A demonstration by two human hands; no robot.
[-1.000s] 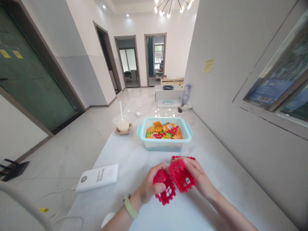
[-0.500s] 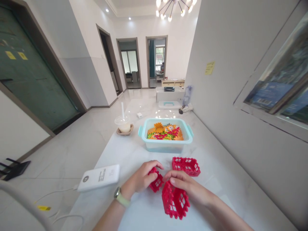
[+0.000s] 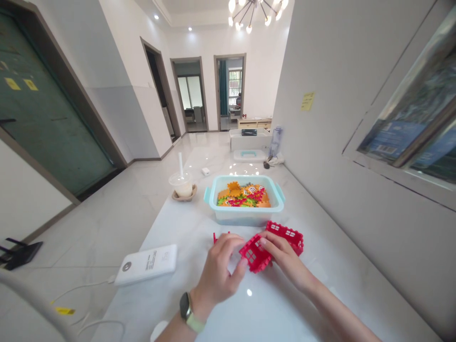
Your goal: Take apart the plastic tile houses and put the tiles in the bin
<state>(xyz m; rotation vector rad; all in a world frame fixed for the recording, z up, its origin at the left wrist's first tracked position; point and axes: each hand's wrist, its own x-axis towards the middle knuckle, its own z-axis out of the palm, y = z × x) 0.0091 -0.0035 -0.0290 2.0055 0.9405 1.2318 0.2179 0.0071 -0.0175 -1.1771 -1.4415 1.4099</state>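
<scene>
Both my hands meet over a red plastic piece with window cutouts (image 3: 253, 254) on the white marble table (image 3: 199, 228). My left hand (image 3: 219, 275), with a watch on its wrist, pinches the piece's left edge with its fingertips. My right hand (image 3: 285, 260) holds its right side, fingers closed on it. Behind it, touching or joined to it, a longer red window panel structure (image 3: 289, 235) stands on the table. A small red bit (image 3: 215, 236) shows just past my left hand's fingers.
A light blue bin (image 3: 244, 213) holds several orange, green and red building pieces. A lidded drink cup with straw (image 3: 181, 182) stands on a saucer at left. A white power bank (image 3: 147, 264) with cable lies near the table's left edge. A wall runs along the right.
My right hand moved the red piece up and away from me, toward the longer red panel structure. My left hand left its smaller red piece and now pinches the same piece.
</scene>
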